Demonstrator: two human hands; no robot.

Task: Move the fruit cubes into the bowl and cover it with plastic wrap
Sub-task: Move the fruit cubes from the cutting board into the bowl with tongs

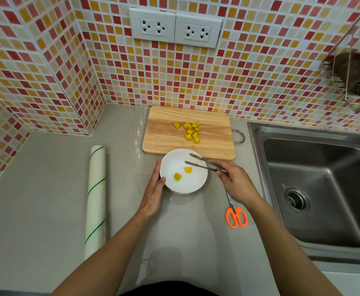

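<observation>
A white bowl [198,184] stands on the grey counter just in front of the wooden cutting board [166,135]. Two yellow fruit cubes [182,173] lie inside the bowl. Several more yellow cubes [190,131] sit clustered on the board. My left hand [153,195] rests flat against the bowl's left side, thumb on the rim. My right hand [234,182] grips metal tongs [198,162] whose tips are spread apart over the bowl, holding nothing. A roll of plastic wrap [95,199] lies on the counter to the left.
Orange-handled scissors [236,216] lie right of the bowl, partly under my right wrist. A steel sink [315,189] fills the right side. Tiled walls with two double sockets [175,27] close off the back and left. A wire rack [354,77] hangs at the upper right.
</observation>
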